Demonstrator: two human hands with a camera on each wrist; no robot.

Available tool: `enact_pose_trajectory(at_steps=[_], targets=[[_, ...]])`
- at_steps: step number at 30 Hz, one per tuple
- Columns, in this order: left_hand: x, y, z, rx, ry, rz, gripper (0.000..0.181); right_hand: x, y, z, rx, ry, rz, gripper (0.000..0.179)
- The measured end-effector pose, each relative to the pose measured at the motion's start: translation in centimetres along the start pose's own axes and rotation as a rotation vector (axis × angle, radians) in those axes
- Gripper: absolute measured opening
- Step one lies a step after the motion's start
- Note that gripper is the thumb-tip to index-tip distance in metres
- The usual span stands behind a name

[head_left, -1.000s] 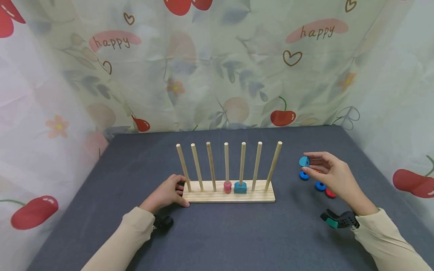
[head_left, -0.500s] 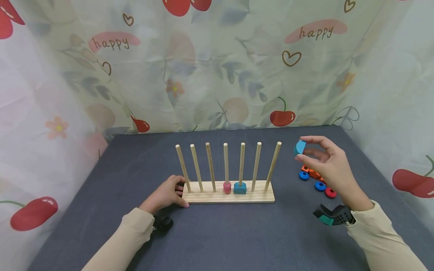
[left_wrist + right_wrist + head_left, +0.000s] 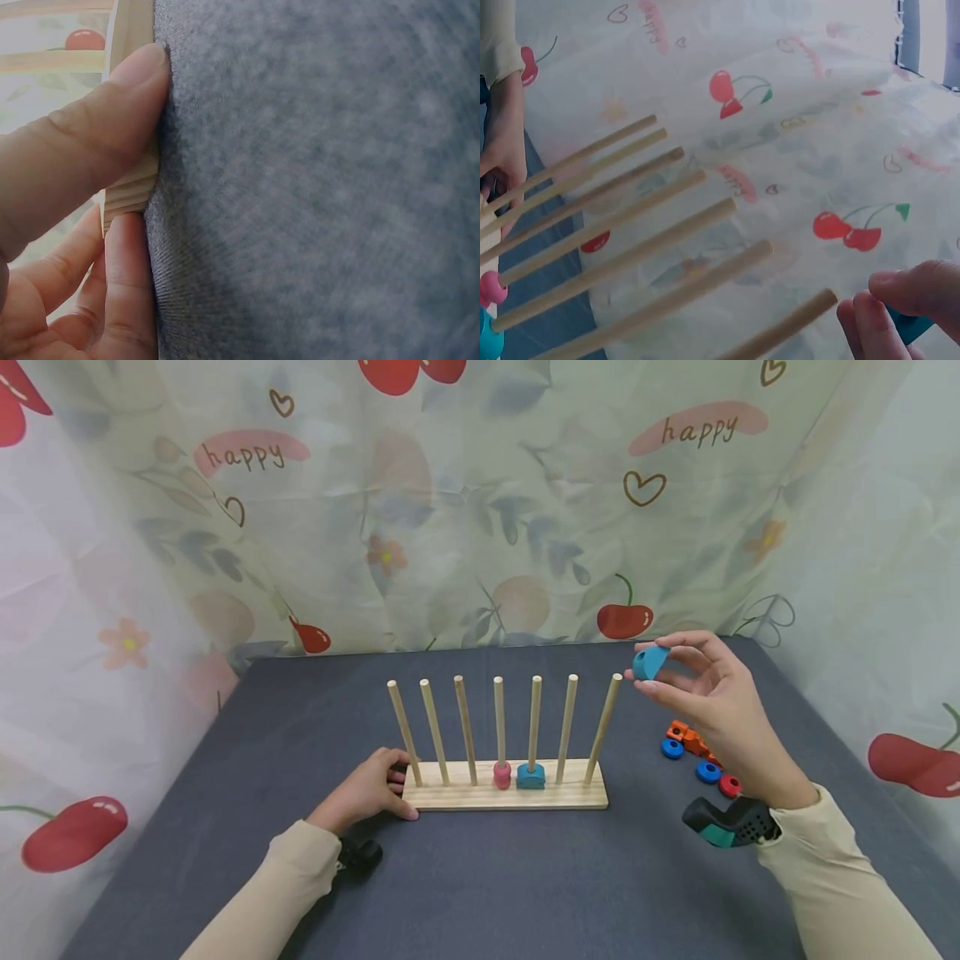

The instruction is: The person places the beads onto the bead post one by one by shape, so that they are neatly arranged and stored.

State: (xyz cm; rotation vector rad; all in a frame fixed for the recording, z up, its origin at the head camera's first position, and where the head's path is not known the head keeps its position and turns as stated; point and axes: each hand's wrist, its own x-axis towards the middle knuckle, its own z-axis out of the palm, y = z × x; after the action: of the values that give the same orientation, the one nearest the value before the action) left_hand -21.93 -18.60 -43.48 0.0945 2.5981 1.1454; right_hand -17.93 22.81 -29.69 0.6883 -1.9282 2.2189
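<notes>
A wooden peg board (image 3: pixel 450 797) with several upright pegs stands on the table. My left hand (image 3: pixel 377 783) grips its left end; in the left wrist view the thumb (image 3: pixel 127 90) lies along the front edge and the fingers are at the end face. A pink bead (image 3: pixel 502 775) sits at the foot of the middle peg, and a blue half-round block (image 3: pixel 531 777) on the peg to its right. My right hand (image 3: pixel 705 685) pinches another blue half-round block (image 3: pixel 649 662) between thumb and fingers, raised beside the rightmost peg's top (image 3: pixel 617 678). In the right wrist view fingers mostly hide that block (image 3: pixel 909 324).
To the right of the board lie orange pieces (image 3: pixel 677 732), blue rings (image 3: pixel 708 772) and a red ring (image 3: pixel 731 786), partly behind the right hand. A dark cloth (image 3: pixel 480 885) covers the table. Printed curtains (image 3: pixel 465 527) hang at the back and sides.
My right hand has lifted the blue half-round block from beside the loose pieces and carried it up and left toward the rightmost peg. The left hand and board have stayed put.
</notes>
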Motion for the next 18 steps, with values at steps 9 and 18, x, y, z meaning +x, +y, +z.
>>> enact_pose_trajectory(at_steps=[9, 18], targets=[[-0.1, 0.2, -0.1, -0.003, -0.001, 0.002, 0.081, 1.0, -1.1, 1.7, 0.136, 0.001, -0.031, 0.024], [-0.1, 0.1, -0.1, -0.005, -0.005, 0.004, 0.081, 2.0, -2.2, 4.0, -0.097, 0.031, -0.078, 0.036]])
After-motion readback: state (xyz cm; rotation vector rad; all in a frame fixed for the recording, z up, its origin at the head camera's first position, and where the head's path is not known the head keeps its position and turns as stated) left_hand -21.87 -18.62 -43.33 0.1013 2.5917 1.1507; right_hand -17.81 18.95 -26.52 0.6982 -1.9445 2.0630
